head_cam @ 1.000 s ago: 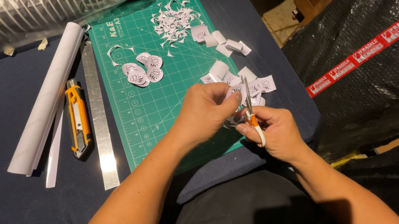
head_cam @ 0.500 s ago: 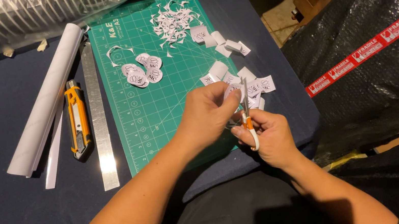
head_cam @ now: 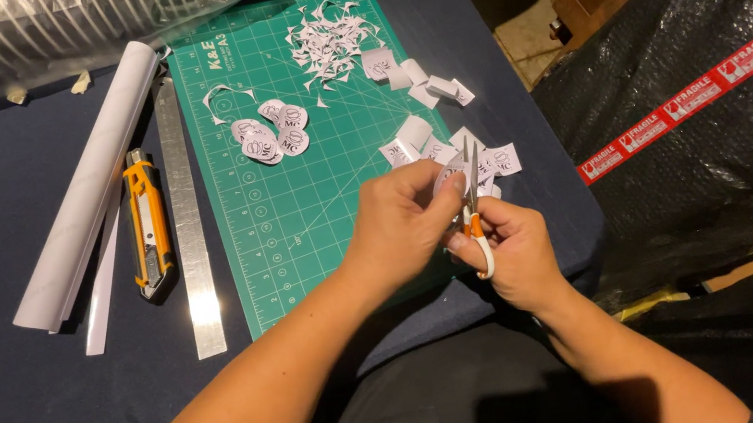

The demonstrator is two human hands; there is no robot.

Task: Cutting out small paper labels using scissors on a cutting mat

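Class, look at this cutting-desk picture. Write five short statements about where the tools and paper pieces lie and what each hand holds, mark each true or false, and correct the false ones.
1. The right hand holds small orange-and-white scissors. True.
2. The orange utility knife lies on the green cutting mat. False: it lies on the dark cloth left of the mat, between the white paper roll and the steel ruler.
3. The left hand holds a small paper piece at the scissor blades. True.
4. The pile of cut round labels sits on the mat. True.
5. The steel ruler lies right of the mat. False: it lies along its left edge.
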